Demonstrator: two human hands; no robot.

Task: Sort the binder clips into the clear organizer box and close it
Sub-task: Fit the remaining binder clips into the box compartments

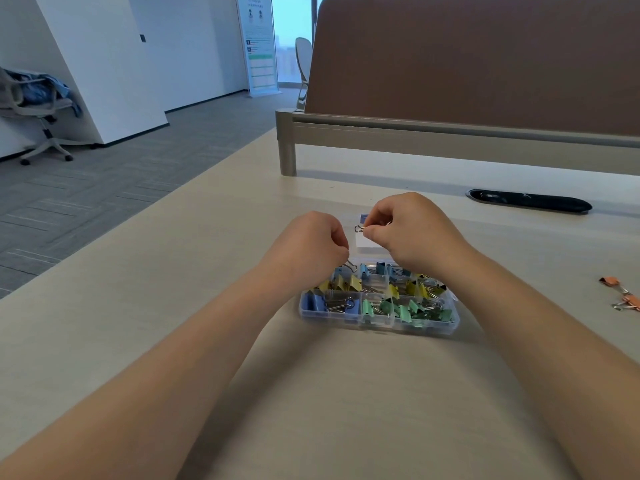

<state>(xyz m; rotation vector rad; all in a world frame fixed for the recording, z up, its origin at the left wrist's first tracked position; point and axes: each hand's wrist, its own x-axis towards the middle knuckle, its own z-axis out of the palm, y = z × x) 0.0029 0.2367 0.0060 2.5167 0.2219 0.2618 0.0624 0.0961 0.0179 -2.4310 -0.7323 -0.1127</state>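
The clear organizer box lies open on the table, its compartments holding blue, yellow, purple and green binder clips. Its lid lies flat behind it, partly hidden by my hands. My right hand hovers over the lid and pinches a binder clip by its wire handle; the clip's body is hidden. My left hand sits at the box's far left corner, fingers curled, touching a wire handle of a blue clip there. Whether it grips that clip I cannot tell.
Two orange binder clips lie loose on the table at the far right. A black oval cable port sits behind the box. A brown desk divider closes off the back. The table's left edge drops to carpeted floor.
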